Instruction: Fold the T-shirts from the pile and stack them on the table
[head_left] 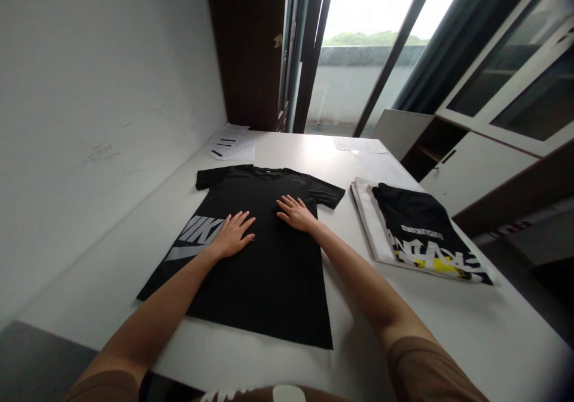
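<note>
A black T-shirt (269,282) lies spread out on the white table, its collar pointing away from me and both short sleeves out to the sides. Grey lettering and a grey swoosh show on its left side, partly covered by my left forearm. My left hand (233,234) rests palm down on the middle of the shirt, fingers spread. Higher up and to the right, my right hand (296,213) also lies flat on the fabric with its fingers apart. Neither hand grips the cloth.
To the right, a stack of folded clothes (417,228) has a black printed garment on top and white ones beneath. Papers (231,143) lie at the far left of the table (305,148), with more sheets (372,160) at the far right. A wall (112,91) borders the left side.
</note>
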Demonstrator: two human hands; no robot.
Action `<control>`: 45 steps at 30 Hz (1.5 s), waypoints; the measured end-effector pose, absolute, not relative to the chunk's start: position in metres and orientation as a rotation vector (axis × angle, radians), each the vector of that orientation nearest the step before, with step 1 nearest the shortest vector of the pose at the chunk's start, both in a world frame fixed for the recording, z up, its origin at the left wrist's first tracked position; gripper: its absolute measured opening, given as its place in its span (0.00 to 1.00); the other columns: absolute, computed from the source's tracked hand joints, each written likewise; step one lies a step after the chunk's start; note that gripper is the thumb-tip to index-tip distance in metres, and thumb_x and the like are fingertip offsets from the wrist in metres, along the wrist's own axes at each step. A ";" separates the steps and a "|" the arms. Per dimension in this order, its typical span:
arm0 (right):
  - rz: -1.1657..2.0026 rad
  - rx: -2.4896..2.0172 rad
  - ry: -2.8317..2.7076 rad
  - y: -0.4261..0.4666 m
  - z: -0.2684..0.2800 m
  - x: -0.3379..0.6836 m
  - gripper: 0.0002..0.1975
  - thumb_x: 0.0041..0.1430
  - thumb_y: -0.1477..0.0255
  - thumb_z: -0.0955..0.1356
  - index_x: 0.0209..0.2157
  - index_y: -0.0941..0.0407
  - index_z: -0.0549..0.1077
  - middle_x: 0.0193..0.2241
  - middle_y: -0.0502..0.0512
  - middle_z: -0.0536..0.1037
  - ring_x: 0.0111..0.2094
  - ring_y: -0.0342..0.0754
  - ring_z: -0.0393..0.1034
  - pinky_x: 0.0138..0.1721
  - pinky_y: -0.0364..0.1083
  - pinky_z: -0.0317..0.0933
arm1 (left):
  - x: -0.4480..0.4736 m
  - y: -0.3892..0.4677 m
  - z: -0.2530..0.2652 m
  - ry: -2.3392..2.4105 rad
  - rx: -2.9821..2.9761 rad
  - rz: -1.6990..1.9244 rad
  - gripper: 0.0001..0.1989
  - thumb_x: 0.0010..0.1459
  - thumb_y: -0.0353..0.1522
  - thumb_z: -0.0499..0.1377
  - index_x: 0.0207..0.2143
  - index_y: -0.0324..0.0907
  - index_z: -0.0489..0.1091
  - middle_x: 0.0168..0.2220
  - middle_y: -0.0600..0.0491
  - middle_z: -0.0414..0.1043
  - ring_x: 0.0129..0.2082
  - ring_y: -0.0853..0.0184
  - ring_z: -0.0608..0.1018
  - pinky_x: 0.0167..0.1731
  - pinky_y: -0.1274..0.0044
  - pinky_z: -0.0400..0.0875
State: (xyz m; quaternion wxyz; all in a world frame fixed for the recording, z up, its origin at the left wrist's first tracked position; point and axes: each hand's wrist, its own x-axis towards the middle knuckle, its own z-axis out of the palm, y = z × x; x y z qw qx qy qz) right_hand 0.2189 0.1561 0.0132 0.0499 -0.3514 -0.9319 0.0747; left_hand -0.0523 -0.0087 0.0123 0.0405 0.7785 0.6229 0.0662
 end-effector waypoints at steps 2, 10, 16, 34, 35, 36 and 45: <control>0.198 -1.212 -2.808 0.163 0.008 0.224 0.36 0.72 0.48 0.52 0.73 0.51 0.54 0.74 0.57 0.49 0.74 0.58 0.38 0.71 0.63 0.33 | -0.053 -0.008 0.011 1.912 2.383 0.219 0.31 0.71 0.50 0.47 0.72 0.52 0.54 0.75 0.51 0.46 0.74 0.54 0.50 0.70 0.54 0.46; -0.078 -1.667 -2.498 0.179 0.009 0.268 0.35 0.72 0.51 0.54 0.70 0.57 0.61 0.72 0.65 0.53 0.74 0.65 0.34 0.69 0.70 0.27 | -0.053 -0.008 0.012 1.904 2.381 0.213 0.31 0.71 0.50 0.46 0.72 0.52 0.53 0.75 0.51 0.46 0.74 0.54 0.50 0.70 0.54 0.46; 0.047 -1.042 -2.812 0.138 0.016 0.235 0.34 0.73 0.49 0.53 0.72 0.49 0.57 0.73 0.55 0.52 0.74 0.57 0.37 0.72 0.63 0.29 | -0.052 -0.009 0.014 1.909 2.367 0.205 0.31 0.71 0.50 0.47 0.72 0.52 0.53 0.75 0.51 0.45 0.74 0.54 0.49 0.70 0.54 0.45; 0.041 -1.115 -2.793 0.140 0.018 0.244 0.34 0.72 0.49 0.55 0.72 0.48 0.57 0.73 0.55 0.51 0.74 0.60 0.37 0.71 0.64 0.30 | -0.052 -0.009 0.013 1.909 2.371 0.211 0.31 0.71 0.49 0.47 0.72 0.52 0.54 0.75 0.51 0.46 0.74 0.55 0.49 0.70 0.55 0.44; 0.089 -1.016 -2.847 0.134 0.019 0.237 0.34 0.72 0.48 0.55 0.72 0.47 0.56 0.73 0.54 0.52 0.74 0.59 0.38 0.72 0.64 0.30 | -0.052 -0.009 0.013 1.910 2.375 0.207 0.31 0.71 0.49 0.47 0.72 0.51 0.54 0.75 0.51 0.46 0.74 0.55 0.49 0.70 0.55 0.44; 0.131 -0.950 -2.883 0.130 0.019 0.231 0.34 0.72 0.48 0.55 0.72 0.46 0.56 0.73 0.53 0.52 0.74 0.59 0.38 0.72 0.64 0.30 | -0.052 -0.009 0.013 1.910 2.377 0.204 0.31 0.71 0.49 0.47 0.72 0.51 0.54 0.75 0.51 0.46 0.74 0.55 0.49 0.70 0.55 0.45; 0.170 -1.276 -2.841 0.159 0.016 0.252 0.34 0.70 0.47 0.57 0.71 0.45 0.57 0.72 0.52 0.54 0.74 0.65 0.38 0.70 0.68 0.33 | -0.053 -0.008 0.013 1.884 2.353 0.225 0.32 0.71 0.51 0.46 0.73 0.52 0.53 0.75 0.51 0.45 0.74 0.54 0.48 0.70 0.54 0.43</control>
